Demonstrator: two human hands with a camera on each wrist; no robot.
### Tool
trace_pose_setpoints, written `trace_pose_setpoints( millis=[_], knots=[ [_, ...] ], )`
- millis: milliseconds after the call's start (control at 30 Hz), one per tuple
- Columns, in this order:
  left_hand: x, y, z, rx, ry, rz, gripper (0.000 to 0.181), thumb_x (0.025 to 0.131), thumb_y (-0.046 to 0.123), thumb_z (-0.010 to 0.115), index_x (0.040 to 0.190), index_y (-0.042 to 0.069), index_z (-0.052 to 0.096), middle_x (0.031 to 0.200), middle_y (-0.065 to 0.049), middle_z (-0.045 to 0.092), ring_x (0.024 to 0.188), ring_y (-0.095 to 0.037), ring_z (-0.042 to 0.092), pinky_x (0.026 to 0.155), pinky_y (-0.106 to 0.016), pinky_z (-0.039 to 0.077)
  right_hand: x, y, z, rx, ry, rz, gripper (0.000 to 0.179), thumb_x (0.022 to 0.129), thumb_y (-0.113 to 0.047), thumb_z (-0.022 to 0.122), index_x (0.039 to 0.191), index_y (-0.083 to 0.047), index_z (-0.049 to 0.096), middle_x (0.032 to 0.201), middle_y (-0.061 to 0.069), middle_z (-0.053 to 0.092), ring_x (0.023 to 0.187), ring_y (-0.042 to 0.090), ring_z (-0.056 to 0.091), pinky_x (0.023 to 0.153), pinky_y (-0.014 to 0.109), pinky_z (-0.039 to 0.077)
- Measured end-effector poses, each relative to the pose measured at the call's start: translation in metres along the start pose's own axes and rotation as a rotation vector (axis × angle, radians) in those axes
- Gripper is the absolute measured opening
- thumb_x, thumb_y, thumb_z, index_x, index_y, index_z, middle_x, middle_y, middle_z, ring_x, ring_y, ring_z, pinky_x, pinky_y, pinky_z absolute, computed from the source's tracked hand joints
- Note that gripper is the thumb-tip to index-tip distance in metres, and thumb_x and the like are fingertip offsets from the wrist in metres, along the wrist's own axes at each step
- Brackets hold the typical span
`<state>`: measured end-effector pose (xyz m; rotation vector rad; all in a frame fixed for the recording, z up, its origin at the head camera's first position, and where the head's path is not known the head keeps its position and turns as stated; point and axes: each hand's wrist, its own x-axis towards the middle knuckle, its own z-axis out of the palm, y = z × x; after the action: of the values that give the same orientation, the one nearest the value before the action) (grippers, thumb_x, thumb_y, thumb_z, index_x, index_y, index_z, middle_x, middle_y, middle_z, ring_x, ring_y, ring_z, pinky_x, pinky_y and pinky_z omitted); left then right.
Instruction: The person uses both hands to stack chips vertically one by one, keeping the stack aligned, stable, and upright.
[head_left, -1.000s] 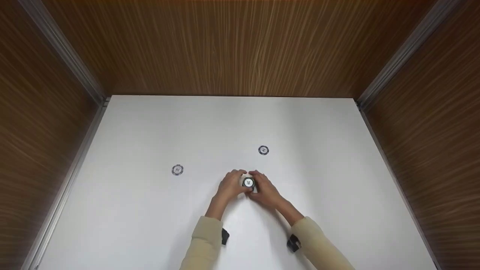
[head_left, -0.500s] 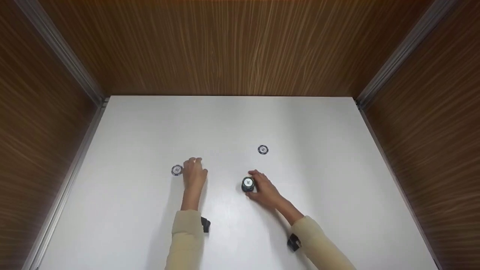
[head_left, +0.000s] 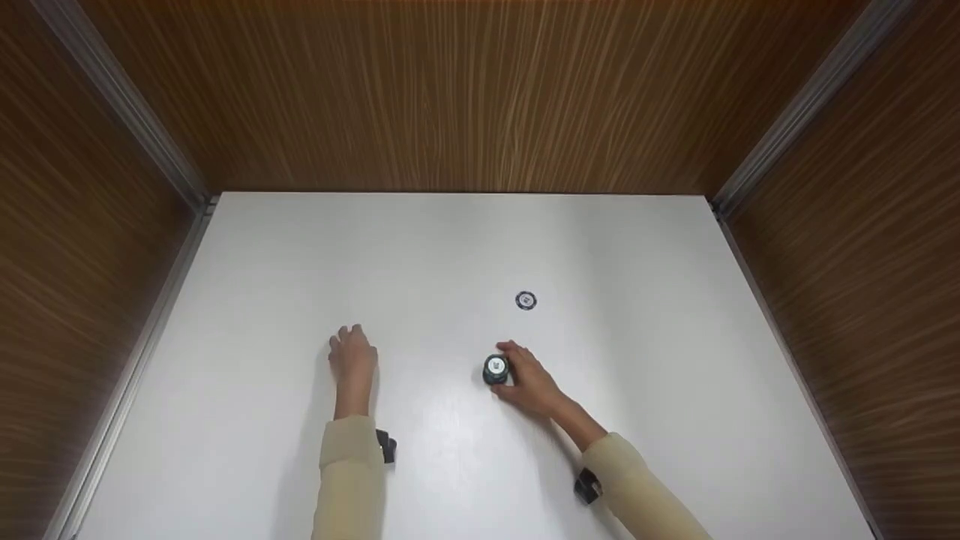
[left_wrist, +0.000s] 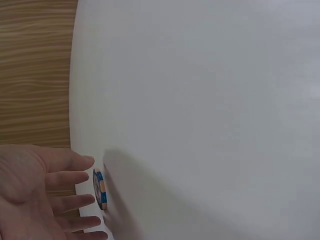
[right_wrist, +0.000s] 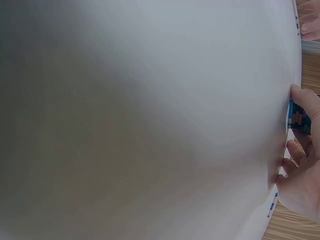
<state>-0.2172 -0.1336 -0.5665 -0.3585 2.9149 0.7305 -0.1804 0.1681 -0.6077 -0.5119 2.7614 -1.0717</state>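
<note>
In the head view my left hand [head_left: 352, 364] hovers at the left part of the white table and hides the poker chip under it. The left wrist view shows that poker chip [left_wrist: 100, 189], with blue and pale edge blocks, on the table by the fingertips; the fingers are spread and nearly straight. Near the middle of the table, my right hand [head_left: 529, 382] holds a stack of poker chips [head_left: 496, 367] by its right side, thumb at the front and fingers behind. The stack's dark, colour-blocked edge [right_wrist: 298, 118] shows in the right wrist view.
Another poker chip [head_left: 526, 300], dark-rimmed with a white centre, lies flat beyond the stack. Brown wood-grain panels [head_left: 480, 97] enclose the white table [head_left: 637, 262] at the back and both sides. Dark wrist devices [head_left: 589, 486] hang under the cream sleeves.
My left hand has let go of the stack and moved left to the chip there, now covering it. My right hand and the stack have stayed in place.
</note>
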Motion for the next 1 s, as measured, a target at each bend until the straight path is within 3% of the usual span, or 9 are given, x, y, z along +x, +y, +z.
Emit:
trace_pose_setpoints(
  millis=[200,433,567,833,1000],
  knots=[
    [-0.001,-0.005,0.007,-0.025,0.053,0.023,0.036,0.088,-0.002,0.049,0.122,-0.013,0.046,0.120,-0.030,0.043,0.109,-0.041,0.042,0.084,-0.044,0.045,0.001,-0.001,0.000,0.002,0.005,-0.001,0.066,0.078,-0.020,0.073,0.133,-0.003,0.041,0.138,0.014,0.038,0.131,0.031,0.027,0.108,0.043,0.020],
    [-0.004,-0.005,0.012,-0.094,0.129,0.033,0.013,0.091,-0.004,0.046,0.095,-0.010,0.057,0.098,-0.023,0.047,0.094,-0.035,0.046,0.075,-0.038,0.048,0.000,0.000,-0.001,0.003,0.010,-0.021,0.068,0.077,-0.020,0.074,0.134,-0.002,0.039,0.136,0.017,0.039,0.129,0.034,0.029,0.107,0.046,0.021],
    [-0.006,-0.004,0.013,-0.111,0.150,0.044,0.011,0.089,-0.005,0.048,0.090,-0.010,0.057,0.093,-0.023,0.048,0.090,-0.036,0.048,0.072,-0.038,0.048,0.000,0.000,-0.001,0.007,0.015,-0.017,0.069,0.077,-0.020,0.074,0.134,-0.003,0.039,0.136,0.017,0.039,0.129,0.033,0.029,0.107,0.045,0.021],
    [-0.006,-0.004,0.006,-0.180,0.082,-0.023,0.020,0.082,-0.003,0.060,0.101,-0.010,0.061,0.098,-0.026,0.050,0.096,-0.040,0.047,0.078,-0.042,0.047,-0.001,0.000,0.000,-0.006,0.003,-0.014,0.069,0.078,-0.021,0.073,0.135,-0.004,0.038,0.138,0.018,0.038,0.130,0.033,0.028,0.108,0.044,0.018],
    [-0.004,-0.002,0.004,-0.206,0.047,-0.030,0.020,0.080,0.000,0.065,0.099,-0.007,0.064,0.098,-0.023,0.051,0.097,-0.038,0.047,0.079,-0.040,0.046,0.000,0.000,-0.001,0.001,0.003,-0.014,0.067,0.078,-0.023,0.073,0.133,-0.003,0.040,0.138,0.015,0.038,0.131,0.031,0.027,0.107,0.043,0.020]
  ],
)
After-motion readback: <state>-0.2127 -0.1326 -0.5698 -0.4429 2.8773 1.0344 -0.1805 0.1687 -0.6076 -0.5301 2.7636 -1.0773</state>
